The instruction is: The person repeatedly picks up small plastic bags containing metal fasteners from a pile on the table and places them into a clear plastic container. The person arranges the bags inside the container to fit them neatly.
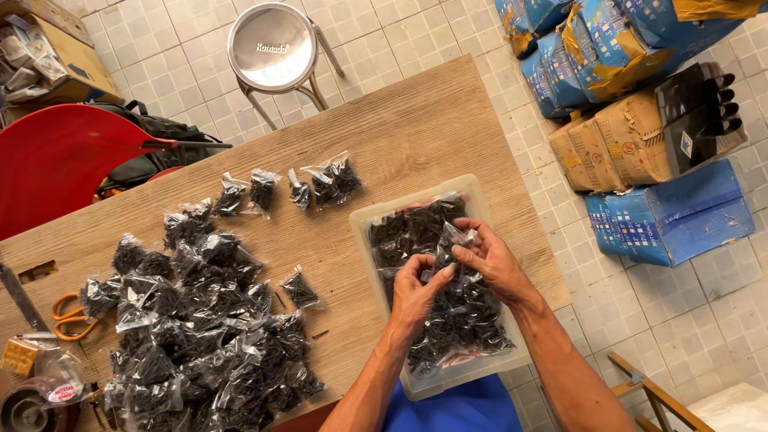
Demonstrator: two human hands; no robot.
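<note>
A clear plastic tray full of loose black screws sits at the table's right edge. Over it, my left hand and my right hand together pinch a small clear plastic bag holding a few black screws. A large heap of filled small bags covers the left part of the wooden table. A few more filled bags lie in a loose row behind the heap, and one single bag lies between heap and tray.
Orange-handled scissors and a tape roll lie at the table's left edge. A steel stool stands behind the table, a red chair to the left. Blue and brown cartons are stacked on the tiled floor to the right.
</note>
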